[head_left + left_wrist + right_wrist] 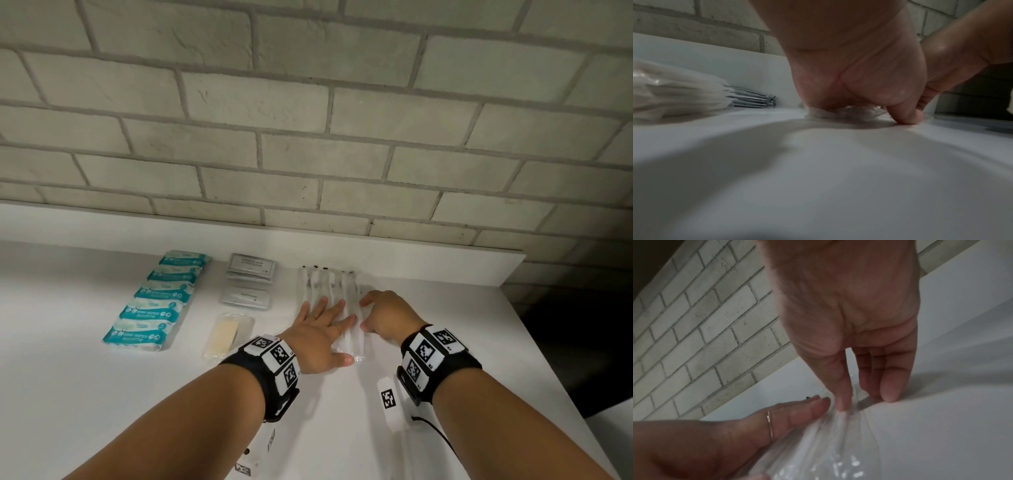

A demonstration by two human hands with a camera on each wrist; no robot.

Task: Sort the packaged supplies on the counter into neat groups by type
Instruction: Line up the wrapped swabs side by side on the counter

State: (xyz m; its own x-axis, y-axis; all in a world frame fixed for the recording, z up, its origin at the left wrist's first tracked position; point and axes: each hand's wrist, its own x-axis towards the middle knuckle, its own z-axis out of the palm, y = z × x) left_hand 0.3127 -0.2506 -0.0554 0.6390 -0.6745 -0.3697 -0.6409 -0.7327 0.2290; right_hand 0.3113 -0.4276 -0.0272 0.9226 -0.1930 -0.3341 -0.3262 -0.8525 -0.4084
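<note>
A row of long clear-wrapped packets lies side by side at the back of the white counter. My left hand lies flat on their near ends with its fingers spread; the left wrist view shows its palm pressing the crinkled wrap. My right hand stands at the row's right side. In the right wrist view its straight fingers touch the counter and its thumb touches the clear wrap, beside the ringed left hand.
Left of the hands are a column of teal wipe packs, a stack of silver sachets with toothpaste sachets before it, and a wrapped beige bar. A brick wall backs the counter, which ends at right.
</note>
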